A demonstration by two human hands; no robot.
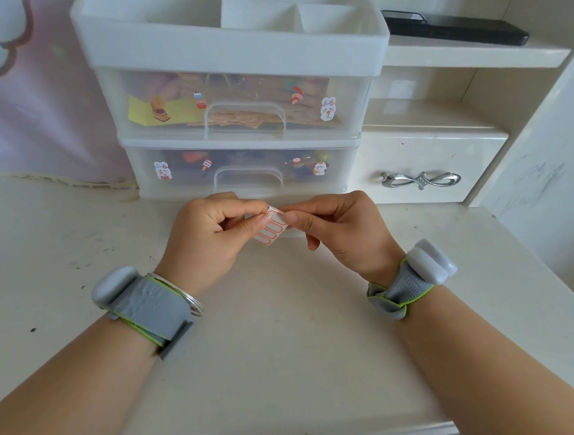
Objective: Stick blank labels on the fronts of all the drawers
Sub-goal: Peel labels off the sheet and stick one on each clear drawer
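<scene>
while two hands meet over the middle of the desk [269, 336], one small label sheet [271, 229] is held between them, just on the near side of the lower drawer [179, 167] and clear of the desk surface. the sheet shows at least three red-bordered blank labels. left hand [208, 235]: thumb and curled fingers pinch the sheet's left part. right hand [341, 232]: thumb and forefinger pinch the sheet's top right edge, with the other fingers curled beneath.

one white plastic organiser [223, 51] stands at the far edge of the desk, with one open divided tray on top and two clear drawers stacked below it. the upper drawer [171, 95] carries four cartoon stickers, the lower drawer at least four. each drawer has one clear arched handle at its centre.

to the right of the organiser sits one cream built-in drawer [431, 153] with one bow-shaped metal handle [420, 180]. one black phone [458, 29] lies on the shelf above it. each wrist wears one grey band, two in all; thin metal bangles [194, 301] sit on the left wrist.
</scene>
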